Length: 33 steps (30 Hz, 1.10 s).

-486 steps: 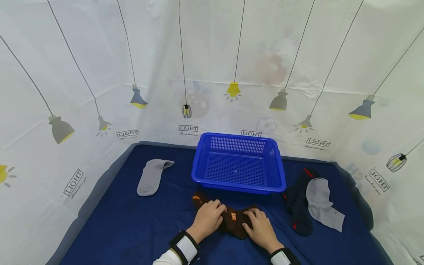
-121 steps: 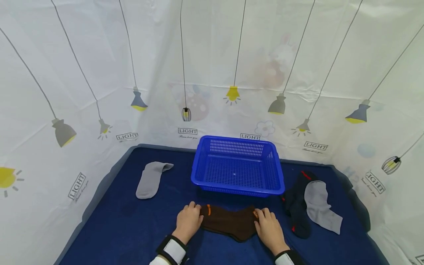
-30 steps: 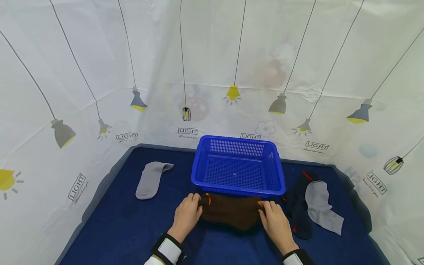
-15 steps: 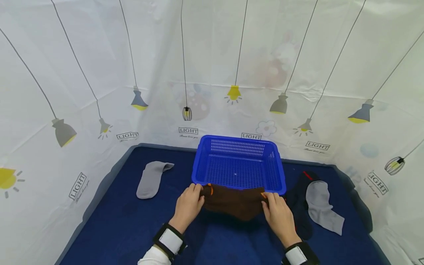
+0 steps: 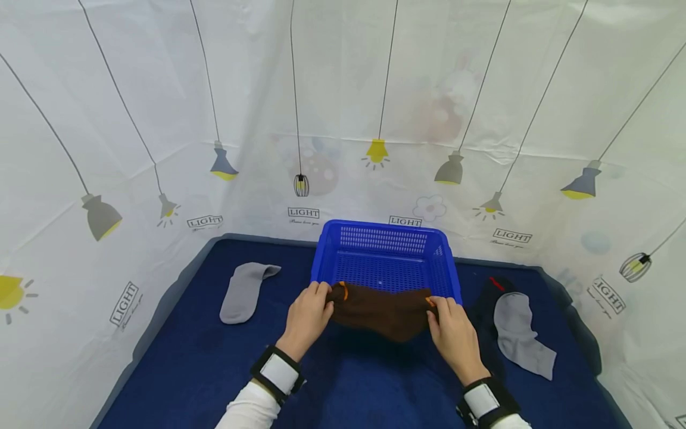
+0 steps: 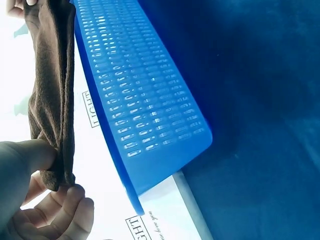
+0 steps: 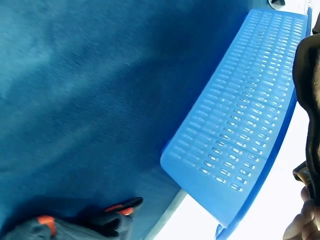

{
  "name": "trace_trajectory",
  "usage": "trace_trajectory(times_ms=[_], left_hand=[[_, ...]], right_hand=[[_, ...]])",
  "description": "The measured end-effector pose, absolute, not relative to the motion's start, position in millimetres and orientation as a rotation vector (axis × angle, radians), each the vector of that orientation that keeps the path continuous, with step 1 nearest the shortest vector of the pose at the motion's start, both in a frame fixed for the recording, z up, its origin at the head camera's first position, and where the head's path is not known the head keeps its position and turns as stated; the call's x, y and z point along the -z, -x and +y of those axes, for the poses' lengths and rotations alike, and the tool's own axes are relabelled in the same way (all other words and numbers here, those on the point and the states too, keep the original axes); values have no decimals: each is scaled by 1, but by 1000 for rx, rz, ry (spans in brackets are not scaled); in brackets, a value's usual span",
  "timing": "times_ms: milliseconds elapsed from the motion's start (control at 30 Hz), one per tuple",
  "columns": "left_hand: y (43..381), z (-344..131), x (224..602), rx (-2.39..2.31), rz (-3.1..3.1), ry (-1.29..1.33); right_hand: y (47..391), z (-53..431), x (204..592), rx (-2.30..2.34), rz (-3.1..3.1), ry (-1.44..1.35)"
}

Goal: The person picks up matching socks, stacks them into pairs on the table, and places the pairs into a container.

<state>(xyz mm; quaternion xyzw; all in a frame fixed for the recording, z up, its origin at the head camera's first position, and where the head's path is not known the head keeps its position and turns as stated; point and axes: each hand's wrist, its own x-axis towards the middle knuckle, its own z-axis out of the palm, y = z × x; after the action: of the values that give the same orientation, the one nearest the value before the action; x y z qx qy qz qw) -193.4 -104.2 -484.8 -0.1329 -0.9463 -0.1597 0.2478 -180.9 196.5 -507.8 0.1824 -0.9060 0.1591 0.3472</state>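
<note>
A pair of brown socks (image 5: pixel 380 313) with orange marks, laid together in layers, is stretched level between both hands above the blue cloth. My left hand (image 5: pixel 306 316) pinches one end; in the left wrist view its thumb lies on one side of the fabric (image 6: pixel 47 95) and the fingers on the other. The opposite end is pinched by my right hand (image 5: pixel 454 336), whose fingertips (image 7: pixel 300 222) show at the edge of the right wrist view. Behind the socks, the blue plastic basket (image 5: pixel 454 275) has its front rim mostly hidden by them. Its visible floor holds nothing.
One grey sock (image 5: pixel 242 295) lies to the left on the dark blue cloth (image 5: pixel 203 369). To the right, another grey sock (image 5: pixel 518 333) overlaps a dark sock (image 5: pixel 488 304) with red patches. A white printed curtain (image 5: pixel 343 95) encloses the back and sides.
Earlier the brown socks lay on the cloth, first bunched, then flat. Both hands have since lifted them and carried them forward over the basket's front rim. Basket and other socks stay put.
</note>
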Motion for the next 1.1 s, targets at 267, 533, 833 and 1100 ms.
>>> trace_trajectory(times_ms=[267,533,833,1100], left_hand=[[209,-103,476,432,-2570,377],[227,-101,464,412,-2571,359],[242,-98,451,396,-2593,357],[256,-94,445,378,-2612,373]], right_hand=[[198,195,498,-422,-2369,-452],[216,192,484,-432,-2385,-426],[231,191,476,-437,-2414,-411],[244,190,473,-409,-2413,-415]])
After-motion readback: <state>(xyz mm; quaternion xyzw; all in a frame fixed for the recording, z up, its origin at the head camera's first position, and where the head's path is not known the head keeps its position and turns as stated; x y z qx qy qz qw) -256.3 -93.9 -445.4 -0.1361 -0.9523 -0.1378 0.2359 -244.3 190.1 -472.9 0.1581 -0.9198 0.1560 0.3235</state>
